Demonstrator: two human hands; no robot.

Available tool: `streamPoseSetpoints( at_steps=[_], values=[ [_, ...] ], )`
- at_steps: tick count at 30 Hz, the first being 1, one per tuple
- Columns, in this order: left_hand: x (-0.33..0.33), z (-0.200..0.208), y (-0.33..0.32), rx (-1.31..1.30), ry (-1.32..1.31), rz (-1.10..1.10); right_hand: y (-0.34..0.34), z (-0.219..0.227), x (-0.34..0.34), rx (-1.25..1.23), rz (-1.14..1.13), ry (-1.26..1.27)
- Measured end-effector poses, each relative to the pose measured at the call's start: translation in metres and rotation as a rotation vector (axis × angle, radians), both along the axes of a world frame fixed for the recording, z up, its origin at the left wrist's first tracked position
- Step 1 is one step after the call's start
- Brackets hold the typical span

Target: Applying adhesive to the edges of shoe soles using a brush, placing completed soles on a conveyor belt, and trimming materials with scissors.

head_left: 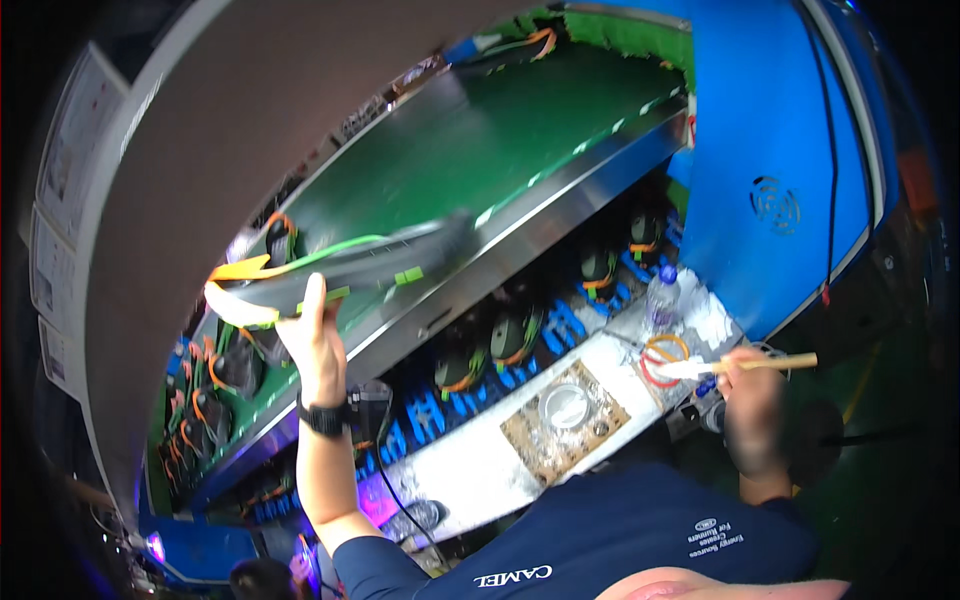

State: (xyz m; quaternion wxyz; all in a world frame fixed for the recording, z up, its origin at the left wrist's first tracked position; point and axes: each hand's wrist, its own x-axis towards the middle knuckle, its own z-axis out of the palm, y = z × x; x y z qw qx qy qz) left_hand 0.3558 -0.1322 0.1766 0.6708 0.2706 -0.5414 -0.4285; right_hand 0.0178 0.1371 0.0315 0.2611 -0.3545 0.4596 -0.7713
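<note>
My left hand (318, 345) is closed around a dark grey shoe (375, 268) with green and orange trim. It holds the shoe up, tilted, in front of the green conveyor belt (480, 140). Over on the right, my right hand (750, 390), partly smeared by motion, grips a brush (795, 361) by its wooden handle. The white end of the brush points left, over a round pot with a red and orange rim (650, 372). Close by stands a clear bottle (662, 300) with a purple cap.
A white ledge (470, 480) carries a brown board (522, 440) with a round white dish (565, 405). Several shoes (515, 335) sit on blue holders below the belt's metal edge (560, 190). More shoes (238, 365) cluster at left. A blue panel (770, 130) stands at right.
</note>
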Motion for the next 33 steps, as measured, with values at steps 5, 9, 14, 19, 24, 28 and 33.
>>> streamPoseSetpoints(
  at_steps=[5,9,14,19,24,28,33],
  values=[
    [-0.125,0.055,-0.161,-0.34,-0.329,0.687,0.031,-0.007,-0.02,0.037,-0.245,-0.059],
    [-0.24,0.021,-0.221,0.387,-1.138,-0.247,0.04,-0.013,-0.031,-0.005,-0.314,-0.062],
    [-0.256,0.025,-0.134,-0.07,-1.389,-0.454,0.022,-0.013,-0.046,0.033,-0.283,-0.075],
    [-0.201,0.021,-0.119,0.012,-1.291,-0.458,-0.008,-0.005,-0.042,0.009,-0.238,-0.087],
    [-0.126,0.028,-0.173,0.113,-1.35,-0.092,-0.019,-0.004,-0.019,0.021,-0.182,-0.055],
    [-0.076,0.033,-0.238,0.24,-1.503,0.219,-0.013,-0.003,-0.003,0.009,-0.228,-0.05],
    [-0.057,-0.044,-0.403,0.2,-1.501,0.494,-0.012,-0.008,-0.02,0.045,-0.406,0.01]
  ],
)
